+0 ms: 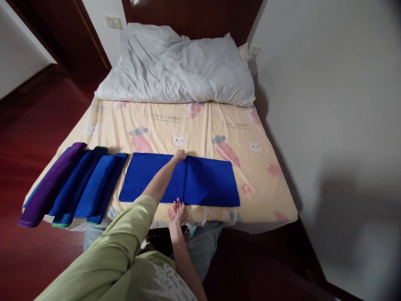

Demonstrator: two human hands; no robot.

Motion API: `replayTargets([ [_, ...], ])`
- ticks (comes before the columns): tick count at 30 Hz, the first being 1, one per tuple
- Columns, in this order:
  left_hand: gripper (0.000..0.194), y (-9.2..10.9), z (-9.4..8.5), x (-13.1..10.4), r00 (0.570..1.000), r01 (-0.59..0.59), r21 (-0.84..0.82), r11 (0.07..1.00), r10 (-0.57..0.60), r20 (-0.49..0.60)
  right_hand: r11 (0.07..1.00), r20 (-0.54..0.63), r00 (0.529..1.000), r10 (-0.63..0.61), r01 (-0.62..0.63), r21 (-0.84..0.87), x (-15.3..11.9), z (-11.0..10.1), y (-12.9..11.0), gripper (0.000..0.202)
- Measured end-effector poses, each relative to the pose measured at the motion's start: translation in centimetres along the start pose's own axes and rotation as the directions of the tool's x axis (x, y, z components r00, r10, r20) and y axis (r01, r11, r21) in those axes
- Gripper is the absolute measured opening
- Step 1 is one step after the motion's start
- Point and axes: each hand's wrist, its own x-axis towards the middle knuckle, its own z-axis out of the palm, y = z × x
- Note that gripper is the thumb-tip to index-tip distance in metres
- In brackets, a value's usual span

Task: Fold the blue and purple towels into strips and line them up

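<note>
A blue towel [209, 179] lies flat in a long rectangle across the front of the bed, with a raised crease running from its far edge to its near edge. At the far end of that crease, my left hand [179, 156] is closed on the towel's edge, its arm reaching over the left half. My right hand [178, 212] is turned palm up at the near end and pinches the near edge by the crease. Left of this towel lie several rolled or narrowly folded towels, among them a purple towel [52, 184] and a blue towel [95, 184].
The bed has a yellow sheet [200, 125] printed with rabbits and carrots. A bunched white quilt [184, 71] lies at its head, before a dark headboard [194, 16]. A white wall [328, 104] stands to the right, and reddish floor [28, 138] shows at left.
</note>
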Motion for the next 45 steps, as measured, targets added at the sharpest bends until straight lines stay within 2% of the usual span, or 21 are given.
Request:
replayTargets([
  [4,0.032,0.3,-0.3,-0.7,0.999,0.030,0.004,1.000,-0.030,-0.031,1.000,0.023,0.999,0.023,-0.022,-0.006,-0.4,0.2,-0.5,0.057],
  [7,0.035,0.5,-1.4,-2.0,0.998,0.008,-0.038,0.999,-0.011,-0.063,0.996,0.104,0.992,-0.070,0.075,-0.041,-0.7,0.1,-1.1,0.063],
  [10,0.036,0.8,-2.9,-3.9,0.994,-0.028,-0.109,0.994,0.016,-0.107,0.978,0.221,0.958,-0.182,0.199,-0.060,-1.1,-0.7,-2.2,0.062],
  [14,0.036,1.2,-4.8,-7.0,0.980,-0.079,-0.239,0.968,0.031,-0.199,0.952,0.199,0.936,-0.291,0.303,-0.033,-2.1,-2.7,-4.4,0.056],
  [17,0.038,1.5,-6.5,-9.7,0.965,-0.125,-0.340,0.932,0.035,-0.258,0.902,0.206,0.886,-0.416,0.430,-0.028,-3.2,-4.4,-7.0,0.049],
  [21,0.039,1.8,-10.0,-14.3,0.945,-0.203,-0.444,0.873,0.056,-0.321,0.792,0.302,0.767,-0.566,0.608,-0.056,-5.2,-6.1,-12.1,0.041],
  [24,0.033,1.6,-13.0,-18.3,0.930,-0.294,-0.594,0.749,0.081,-0.358,0.785,0.304,0.758,-0.577,0.618,-0.050,-6.9,-6.4,-16.7,0.034],
  [27,0.032,1.0,-15.8,-22.4,0.911,-0.373,-0.675,0.637,0.111,-0.398,0.791,0.314,0.749,-0.583,0.612,0.008,-8.7,-5.8,-21.4,0.033],
  [31,0.035,-0.1,-19.1,-27.6,0.859,-0.495,-0.654,0.572,0.211,-0.466,0.746,0.280,0.700,-0.657,0.657,0.109,-11.2,-3.7,-27.3,0.035],
  [35,0.036,-1.1,-21.7,-31.9,0.803,-0.585,-0.620,0.524,0.261,-0.536,0.706,0.283,0.655,-0.701,0.693,0.145,-14.4,-1.2,-31.9,0.037],
  [40,0.038,-3.1,-23.8,-35.6,0.750,-0.643,-0.580,0.500,0.259,-0.609,0.693,0.362,0.617,-0.699,0.709,0.130,-18.9,1.0,-35.2,0.027],
  [45,0.043,-5.1,-24.4,-39.1,0.720,-0.665,-0.543,0.512,0.247,-0.649,0.712,0.443,0.613,-0.654,0.697,0.087,-21.6,1.9,-36.3,0.021],
])
